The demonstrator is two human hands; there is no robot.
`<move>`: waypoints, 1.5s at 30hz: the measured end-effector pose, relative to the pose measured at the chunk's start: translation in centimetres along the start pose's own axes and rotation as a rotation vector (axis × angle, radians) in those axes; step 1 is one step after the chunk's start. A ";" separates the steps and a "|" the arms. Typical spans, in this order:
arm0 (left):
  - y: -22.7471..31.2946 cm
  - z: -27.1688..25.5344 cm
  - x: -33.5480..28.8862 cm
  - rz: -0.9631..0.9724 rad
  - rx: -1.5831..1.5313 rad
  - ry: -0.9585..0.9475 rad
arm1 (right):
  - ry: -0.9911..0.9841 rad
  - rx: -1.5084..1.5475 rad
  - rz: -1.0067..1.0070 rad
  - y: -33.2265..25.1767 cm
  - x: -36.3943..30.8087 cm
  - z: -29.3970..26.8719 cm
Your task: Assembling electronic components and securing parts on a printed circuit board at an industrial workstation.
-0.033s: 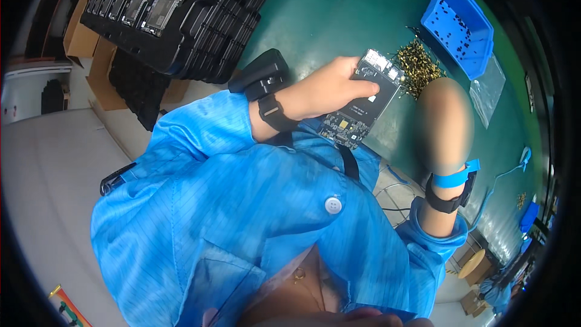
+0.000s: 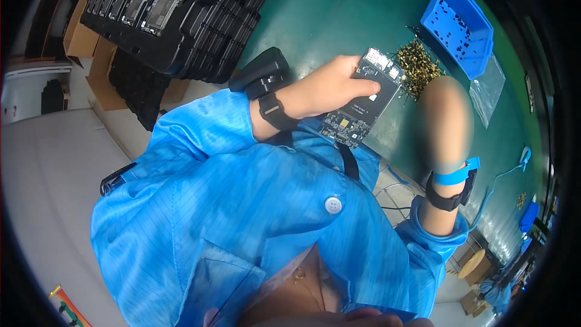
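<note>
My left hand (image 2: 348, 88) grips a black circuit board (image 2: 374, 104), its thumb lying across the upper face and the other fingers hidden behind. Silver metal connectors line the board's far end, and small chips crowd the near end. To the right of the board is my right hand (image 2: 446, 118), a smooth blur whose fingers cannot be made out, so whether it holds anything is hidden. Just beyond the two hands, a heap of small gold-and-black parts (image 2: 417, 66) lies on the green table mat (image 2: 339, 12).
A blue bin (image 2: 457, 27) with scattered small black pieces stands at the far right, beside a clear plastic bag (image 2: 489, 91). Stacked black trays (image 2: 209, 42) rise at the far left, the top one bearing several circuit boards (image 2: 162, 12). A blue cord (image 2: 493, 181) trails from my right wristband.
</note>
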State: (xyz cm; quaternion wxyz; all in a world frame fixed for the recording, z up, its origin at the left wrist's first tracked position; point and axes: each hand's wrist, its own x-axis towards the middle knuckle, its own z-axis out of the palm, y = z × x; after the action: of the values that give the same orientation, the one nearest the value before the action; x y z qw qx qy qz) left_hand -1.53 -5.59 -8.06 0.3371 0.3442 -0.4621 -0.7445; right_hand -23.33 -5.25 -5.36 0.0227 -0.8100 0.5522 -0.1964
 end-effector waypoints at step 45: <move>1.9 2.5 -1.6 0.529 0.473 0.214 | 0.320 0.811 0.253 -6.3 -2.7 0.8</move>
State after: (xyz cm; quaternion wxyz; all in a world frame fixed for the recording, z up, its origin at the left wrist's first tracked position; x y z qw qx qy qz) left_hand -2.42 -3.82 -5.17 0.4756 0.3573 -0.6563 -0.4641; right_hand -18.25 -0.52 -5.30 0.2762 -0.6215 0.5218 -0.5151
